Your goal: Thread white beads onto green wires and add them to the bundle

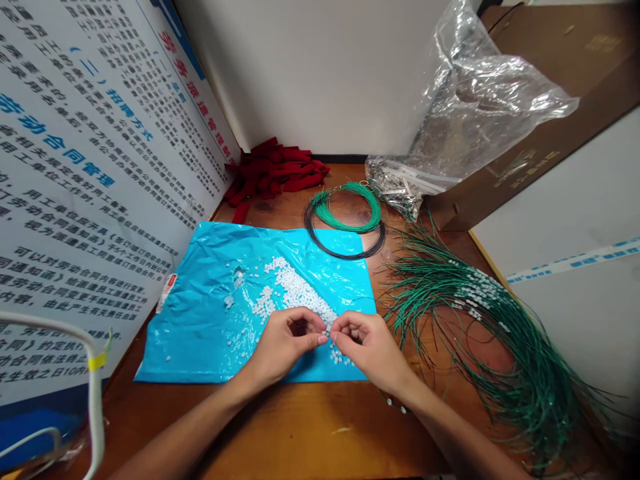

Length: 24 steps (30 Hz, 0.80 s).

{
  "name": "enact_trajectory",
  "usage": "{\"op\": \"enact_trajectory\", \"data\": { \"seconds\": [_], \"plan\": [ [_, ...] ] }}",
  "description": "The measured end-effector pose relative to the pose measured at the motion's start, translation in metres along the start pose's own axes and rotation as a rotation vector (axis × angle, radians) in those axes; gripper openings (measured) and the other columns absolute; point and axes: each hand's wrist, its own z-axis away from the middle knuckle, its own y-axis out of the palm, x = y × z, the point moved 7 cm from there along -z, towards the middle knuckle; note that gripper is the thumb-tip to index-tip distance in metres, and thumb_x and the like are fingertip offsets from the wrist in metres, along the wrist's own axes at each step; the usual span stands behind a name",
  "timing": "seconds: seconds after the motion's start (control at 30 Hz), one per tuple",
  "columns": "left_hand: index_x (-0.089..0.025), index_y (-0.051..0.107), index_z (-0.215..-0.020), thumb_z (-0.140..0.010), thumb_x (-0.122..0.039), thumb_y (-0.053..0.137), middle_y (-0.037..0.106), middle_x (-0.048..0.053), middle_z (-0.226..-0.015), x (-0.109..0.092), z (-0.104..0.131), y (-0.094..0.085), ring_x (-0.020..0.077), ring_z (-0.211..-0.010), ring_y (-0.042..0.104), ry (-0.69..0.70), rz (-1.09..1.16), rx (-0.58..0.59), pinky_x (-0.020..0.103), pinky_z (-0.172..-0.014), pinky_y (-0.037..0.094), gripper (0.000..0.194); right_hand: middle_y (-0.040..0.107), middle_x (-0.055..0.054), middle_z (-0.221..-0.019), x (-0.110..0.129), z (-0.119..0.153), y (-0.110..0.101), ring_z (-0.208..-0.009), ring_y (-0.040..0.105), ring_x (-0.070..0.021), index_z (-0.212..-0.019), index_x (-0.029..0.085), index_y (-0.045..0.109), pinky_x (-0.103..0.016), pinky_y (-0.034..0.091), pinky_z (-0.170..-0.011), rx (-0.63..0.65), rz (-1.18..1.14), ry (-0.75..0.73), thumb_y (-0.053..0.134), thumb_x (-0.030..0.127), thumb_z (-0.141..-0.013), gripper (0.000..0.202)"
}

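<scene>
My left hand (286, 339) and my right hand (369, 345) meet fingertip to fingertip over the front right part of a blue plastic sheet (190, 320). Both are closed in a pinch. A tiny white bead (327, 328) shows at the left fingertips. What the right fingertips hold is too small to make out. Just beyond the hands, a loose pile of small white beads (300, 288) spreads over the sheet, with smaller scatters to its left. A few white dots (397, 405) show on something dark under my right wrist.
Right of the sheet lies a large bundle of green wires (530, 373) with white beads (477, 293) along it. Behind are coils of green wire (373, 207) and black wire (345, 256), red fabric strips (275, 170), a clear bag (470, 127) and a brown box (525, 167). A white cable (95, 400) stands front left.
</scene>
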Motion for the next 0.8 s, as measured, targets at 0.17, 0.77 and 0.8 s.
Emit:
{"op": "enact_trajectory", "data": {
  "seconds": [0.17, 0.77, 0.8],
  "plan": [
    [-0.012, 0.066, -0.071, -0.066, -0.019, 0.075, 0.066, 0.004, -0.070, -0.0007, 0.0003, 0.0002, 0.0137, -0.067, 0.057, -0.012, 0.012, -0.002, 0.024, -0.063, 0.044, 0.013, 0.054, 0.002, -0.056, -0.0007, 0.0008, 0.0016, -0.051, 0.049, -0.0092, -0.071, 0.014, 0.061, -0.020, 0.036, -0.047, 0.011, -0.022, 0.003, 0.056, 0.015, -0.077, 0.008],
    [-0.011, 0.068, -0.074, -0.066, -0.024, 0.077, 0.066, 0.004, -0.066, 0.0089, 0.0008, 0.0020, 0.0121, -0.055, 0.058, -0.090, 0.154, 0.023, 0.023, -0.054, 0.046, 0.018, 0.056, 0.001, -0.056, -0.0010, 0.0008, 0.0008, -0.050, 0.051, -0.0094, -0.071, 0.015, 0.061, -0.020, 0.038, -0.047, -0.007, 0.010, -0.014, 0.055, 0.015, -0.078, 0.009],
    [-0.011, 0.069, -0.076, -0.066, -0.024, 0.077, 0.066, 0.004, -0.066, 0.0088, 0.0009, 0.0018, 0.0122, -0.055, 0.058, -0.088, 0.162, 0.022, 0.023, -0.054, 0.047, 0.018, 0.056, 0.001, -0.056, -0.0011, 0.0008, 0.0008, -0.050, 0.051, -0.0095, -0.071, 0.015, 0.060, -0.021, 0.038, -0.047, -0.010, 0.010, -0.014, 0.055, 0.015, -0.078, 0.009]
  ]
}}
